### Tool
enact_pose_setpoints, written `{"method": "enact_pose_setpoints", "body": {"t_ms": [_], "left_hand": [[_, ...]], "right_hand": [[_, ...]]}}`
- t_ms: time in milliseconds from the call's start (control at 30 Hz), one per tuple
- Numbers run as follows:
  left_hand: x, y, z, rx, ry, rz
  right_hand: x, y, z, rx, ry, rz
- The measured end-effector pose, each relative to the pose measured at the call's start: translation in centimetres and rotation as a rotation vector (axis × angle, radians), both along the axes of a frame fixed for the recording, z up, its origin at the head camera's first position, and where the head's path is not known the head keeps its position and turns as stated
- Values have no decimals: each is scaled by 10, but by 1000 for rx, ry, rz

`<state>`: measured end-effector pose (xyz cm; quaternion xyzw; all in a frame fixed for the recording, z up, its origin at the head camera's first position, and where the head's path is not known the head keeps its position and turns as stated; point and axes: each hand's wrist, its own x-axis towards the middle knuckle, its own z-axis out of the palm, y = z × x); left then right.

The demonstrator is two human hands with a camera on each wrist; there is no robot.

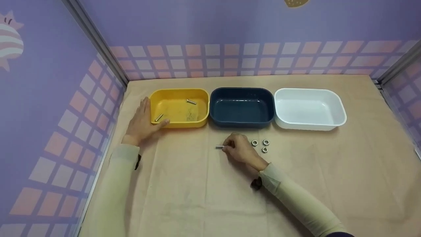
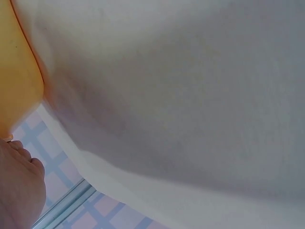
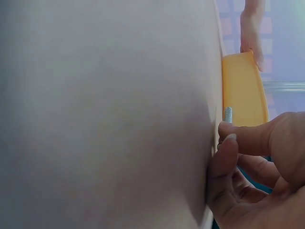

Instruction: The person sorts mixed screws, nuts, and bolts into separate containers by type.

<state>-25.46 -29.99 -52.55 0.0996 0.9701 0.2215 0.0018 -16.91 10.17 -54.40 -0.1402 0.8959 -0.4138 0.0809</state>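
Observation:
My right hand [image 1: 239,148] pinches a bolt [image 1: 219,147] between thumb and fingertips, low over the cloth. In the right wrist view the threaded end of this bolt [image 3: 228,114] sticks out past the thumb, and the fingers hide its other end. My left hand [image 1: 140,123] rests against the left corner of the yellow tray [image 1: 179,124], fingers straight along its side and thumb on the front rim. Inside that tray lie two bolts, one at the back right [image 1: 191,102] and one at the front left [image 1: 159,117].
Three metal nuts [image 1: 265,142] sit on the cloth just right of my right hand. A dark blue tray [image 1: 241,124] stands beside the yellow one, followed by a white tray [image 1: 309,126]. Patterned walls [image 1: 230,26] enclose the cloth-covered table [image 1: 184,197] at the back and sides.

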Motion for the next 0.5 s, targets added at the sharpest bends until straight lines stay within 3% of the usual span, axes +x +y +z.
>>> {"method": "enact_pose_setpoints", "body": {"t_ms": [267,500], "left_hand": [[-1,1,0,14,-1,10],[-1,-1,-2,15,-2,6]], "right_hand": [[-10,1,13,-27,31,45],[-18,-5,27,-68,94,23]]}}
